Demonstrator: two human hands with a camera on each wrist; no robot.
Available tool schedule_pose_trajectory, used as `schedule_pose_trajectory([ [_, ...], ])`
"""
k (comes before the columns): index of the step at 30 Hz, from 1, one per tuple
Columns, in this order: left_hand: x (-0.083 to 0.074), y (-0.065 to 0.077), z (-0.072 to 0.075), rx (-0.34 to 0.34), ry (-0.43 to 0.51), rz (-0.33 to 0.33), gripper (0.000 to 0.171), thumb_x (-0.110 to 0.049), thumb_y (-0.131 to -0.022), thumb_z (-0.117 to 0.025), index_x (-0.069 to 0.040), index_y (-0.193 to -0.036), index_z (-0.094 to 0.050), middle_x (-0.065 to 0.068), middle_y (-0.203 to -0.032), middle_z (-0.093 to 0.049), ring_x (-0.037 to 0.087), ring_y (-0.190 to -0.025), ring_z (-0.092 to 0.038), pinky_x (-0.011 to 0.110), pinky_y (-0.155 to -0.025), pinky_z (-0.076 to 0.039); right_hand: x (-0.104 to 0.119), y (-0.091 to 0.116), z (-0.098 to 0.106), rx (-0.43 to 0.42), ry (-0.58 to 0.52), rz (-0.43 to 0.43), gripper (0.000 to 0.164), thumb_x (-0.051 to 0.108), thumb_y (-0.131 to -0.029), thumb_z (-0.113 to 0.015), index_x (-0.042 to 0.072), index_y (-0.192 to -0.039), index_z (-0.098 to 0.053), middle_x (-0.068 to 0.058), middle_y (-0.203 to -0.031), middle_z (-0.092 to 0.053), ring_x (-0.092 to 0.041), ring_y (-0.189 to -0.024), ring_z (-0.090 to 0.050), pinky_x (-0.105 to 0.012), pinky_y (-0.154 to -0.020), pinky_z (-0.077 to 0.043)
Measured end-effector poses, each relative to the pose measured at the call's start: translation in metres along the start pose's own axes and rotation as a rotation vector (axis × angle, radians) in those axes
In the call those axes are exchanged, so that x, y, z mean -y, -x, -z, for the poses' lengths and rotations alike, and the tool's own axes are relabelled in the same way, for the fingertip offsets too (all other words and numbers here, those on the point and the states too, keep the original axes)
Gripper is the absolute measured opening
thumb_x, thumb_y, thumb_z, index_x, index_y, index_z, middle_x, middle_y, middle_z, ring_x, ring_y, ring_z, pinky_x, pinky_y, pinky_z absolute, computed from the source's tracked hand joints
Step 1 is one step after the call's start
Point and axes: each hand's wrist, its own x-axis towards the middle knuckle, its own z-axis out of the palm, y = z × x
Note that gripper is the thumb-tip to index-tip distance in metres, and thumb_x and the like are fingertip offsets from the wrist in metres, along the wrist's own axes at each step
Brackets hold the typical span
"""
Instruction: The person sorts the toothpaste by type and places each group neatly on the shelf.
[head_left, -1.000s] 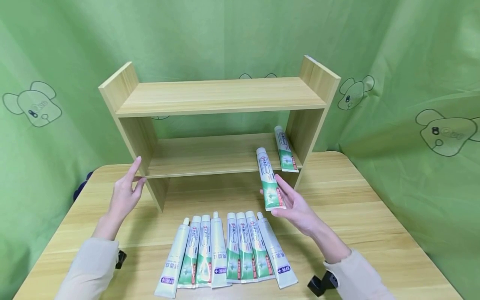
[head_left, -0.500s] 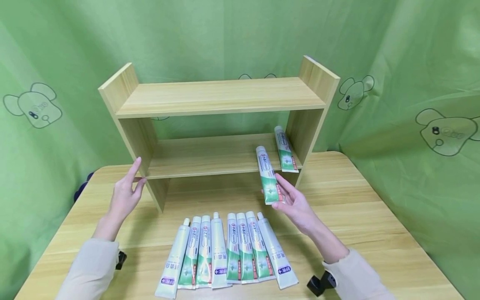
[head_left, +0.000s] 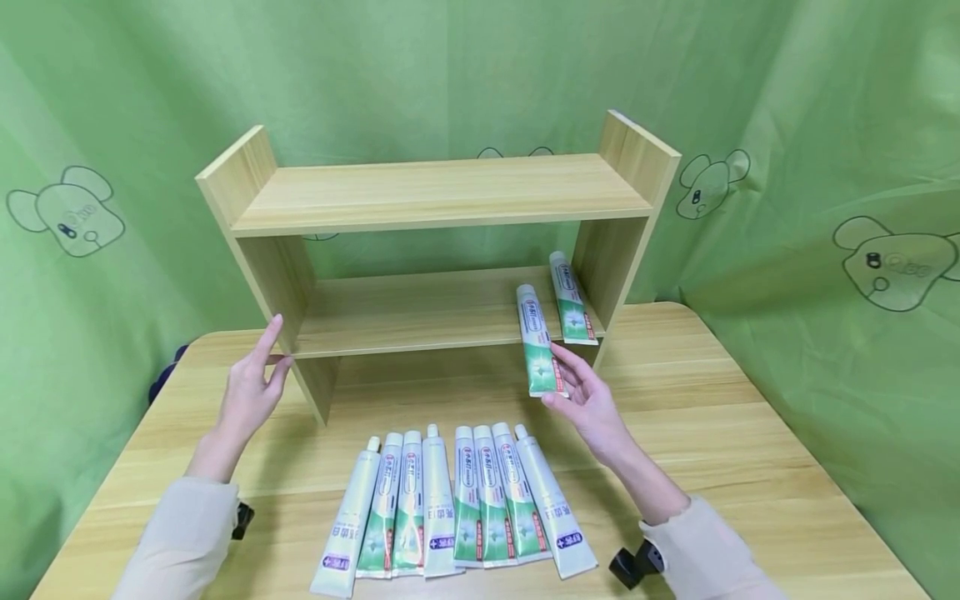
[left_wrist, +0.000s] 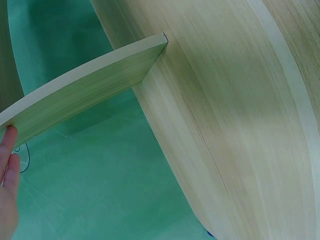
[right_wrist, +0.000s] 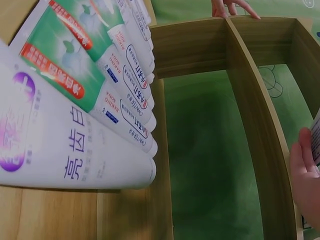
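right hand (head_left: 592,417) pinches tube (head_left: 537,342) | left hand (head_left: 251,387) touches shelf (head_left: 435,192) | table (head_left: 720,417): eight tubes (head_left: 492,500)

A: Shelf unit (head_left: 442,192) and table (head_left: 720,433)?
B: Both pale wood grain, smooth, with a faint sheen.
A: Toothpaste tubes (head_left: 438,500)?
B: Smooth, glossy, plastic-looking.
A: The backdrop (head_left: 435,75)?
B: Creased green cloth, softly shiny; sleeves (head_left: 183,525), matt fabric.

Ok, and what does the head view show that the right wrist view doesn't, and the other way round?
Only the head view: the pale sleeves and black wrist devices. Only the right wrist view: readable BAKING SODA lettering on green-and-white tubes lying on the table; from the head it's too small to read. Both: those tubes, the table, the left hand at the rack, the right hand with a held tube, and the green curtain.
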Motion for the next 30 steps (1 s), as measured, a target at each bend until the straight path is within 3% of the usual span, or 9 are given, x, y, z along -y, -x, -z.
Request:
schedule_pose_trajectory([
  [3,0.0,0.0,0.0,0.0,-0.001,-0.001,0.076,0.02,-0.071,-0.063,-0.009,-0.137,-0.038,0.027,-0.088,-0.063,0.039,-0.064,-0.062,0.015,-0.035,-0.027,-0.001,-0.001,-0.001,-0.023,0.029,0.011,0.066,-0.013,-0.079,-0.054,-0.012,-0.136,-0.023,0.008,-0.121,-0.052,-0.005,-0.104,-0.056,-0.018,-0.083,-0.05],
  [13,0.0,0.002,0.0,0.012,0.002,0.002,0.074,0.019,-0.072,-0.063,-0.007,-0.137,-0.037,0.028,-0.088,-0.063,0.039,-0.062,-0.062,0.013,-0.034,-0.026,-0.005,-0.006,-0.005,-0.132,0.148,0.064,0.05,-0.015,-0.079,-0.056,-0.016,-0.125,-0.036,0.011,-0.105,-0.058,-0.003,-0.091,-0.059,-0.016,-0.078,-0.051],
  [18,0.0,0.002,0.0,0.011,-0.003,0.008,0.074,0.019,-0.072,-0.063,-0.007,-0.137,-0.037,0.028,-0.086,-0.063,0.039,-0.062,-0.062,0.013,-0.034,-0.026,-0.006,-0.009,-0.004,-0.156,0.175,0.045,0.049,-0.013,-0.079,-0.057,-0.013,-0.125,-0.038,0.016,-0.099,-0.062,-0.003,-0.086,-0.061,-0.016,-0.076,-0.052],
  [30,0.0,0.001,0.0,0.013,-0.007,0.012,0.074,0.018,-0.073,-0.063,-0.008,-0.137,-0.037,0.028,-0.087,-0.063,0.039,-0.062,-0.062,0.014,-0.034,-0.026,-0.008,-0.016,-0.003,-0.149,0.123,0.002,0.051,-0.013,-0.081,-0.055,-0.011,-0.128,-0.035,0.013,-0.091,-0.065,-0.006,-0.075,-0.062,-0.021,-0.07,-0.054],
])
